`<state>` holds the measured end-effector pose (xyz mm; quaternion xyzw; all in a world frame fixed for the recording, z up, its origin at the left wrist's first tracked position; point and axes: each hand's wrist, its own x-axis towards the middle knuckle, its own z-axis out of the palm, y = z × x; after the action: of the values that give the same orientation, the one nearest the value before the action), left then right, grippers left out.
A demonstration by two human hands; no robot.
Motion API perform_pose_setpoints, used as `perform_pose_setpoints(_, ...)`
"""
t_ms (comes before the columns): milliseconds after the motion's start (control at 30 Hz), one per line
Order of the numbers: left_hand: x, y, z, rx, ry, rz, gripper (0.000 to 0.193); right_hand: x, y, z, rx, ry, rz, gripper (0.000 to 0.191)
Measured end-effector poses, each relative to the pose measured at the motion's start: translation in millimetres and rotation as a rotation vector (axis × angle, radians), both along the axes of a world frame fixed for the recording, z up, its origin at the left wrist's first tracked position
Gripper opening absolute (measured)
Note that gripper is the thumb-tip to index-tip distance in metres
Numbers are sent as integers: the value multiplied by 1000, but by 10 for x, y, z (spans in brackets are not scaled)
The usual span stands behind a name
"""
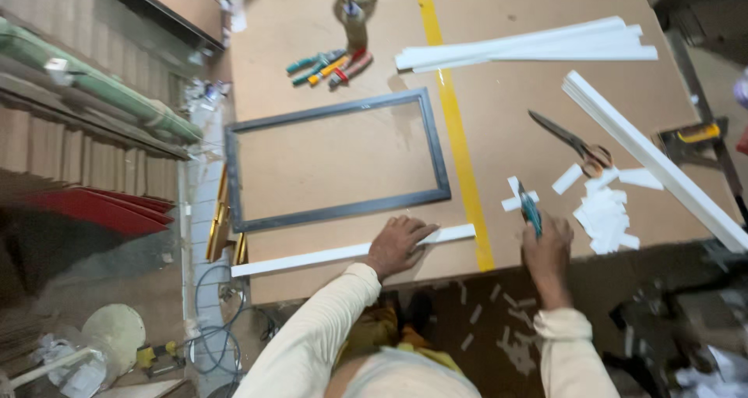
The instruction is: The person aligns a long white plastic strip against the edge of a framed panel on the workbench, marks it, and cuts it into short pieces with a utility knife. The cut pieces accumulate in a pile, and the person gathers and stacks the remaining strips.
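Our left hand presses flat, open, on the white strip; right hand's grip closes around teal cutters at three o'clock.

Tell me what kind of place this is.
Probably a picture-framing or carpentry workshop: a board worktable holds a dark empty frame, long white strips and scissors, with offcuts on the floor.

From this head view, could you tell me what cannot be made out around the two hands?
- Teal-handled tool: its lower end is hidden inside the right hand.
- White strip: its middle lies under the left hand.
- Long white strip: cut off by the right edge.
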<state>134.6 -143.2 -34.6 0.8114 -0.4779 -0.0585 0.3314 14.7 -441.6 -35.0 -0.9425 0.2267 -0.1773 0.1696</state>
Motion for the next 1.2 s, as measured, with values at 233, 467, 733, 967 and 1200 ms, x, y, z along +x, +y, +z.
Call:
perform_pose_setpoints(233, -27, 75, 91, -99, 55, 83, 34, -425, 437, -174, 1196, -333, -331, 32)
perform_pose_setpoints(467, -83, -51, -57, -141, 37, 98, 30, -547, 1078, -65, 482, -147, 169, 28)
perform_pose_setpoints(733, -3, -22, -27, -148, 8, 108, 29, -193, 1524, -37, 481, -41, 188, 46)
perform_pose_setpoints(967, -14, -15, -113, -74, 4, 127, 28, -109, 1517, -87, 503, 59, 193, 45)
perform_pose_setpoints(1200, -21, -8, -131, -92, -18, 137, 28, -123, 1500, -109, 548, 35, 241, 47)
